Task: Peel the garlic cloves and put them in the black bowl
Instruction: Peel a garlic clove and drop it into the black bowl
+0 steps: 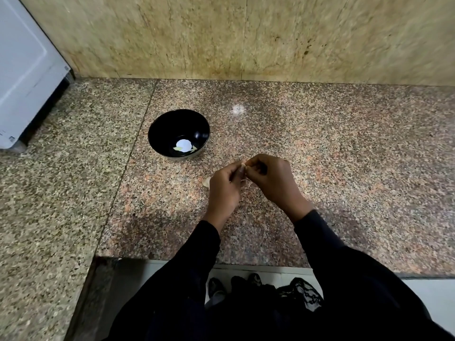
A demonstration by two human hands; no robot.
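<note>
Both hands meet over the granite counter, just right of and nearer than the black bowl [179,134]. My left hand [225,188] and my right hand [272,179] pinch a small pale garlic clove [243,164] between their fingertips; most of it is hidden by the fingers. Another pale piece of garlic or skin [206,181] lies on the counter, peeking out at the left edge of my left hand. Inside the bowl lie a couple of pale peeled pieces [177,148] beside a bright reflection.
A white appliance [27,70] stands at the back left of the speckled counter [344,156]. A tiled stone wall [246,35] closes the back. The counter's front edge [246,264] runs just below my forearms, with the floor beneath.
</note>
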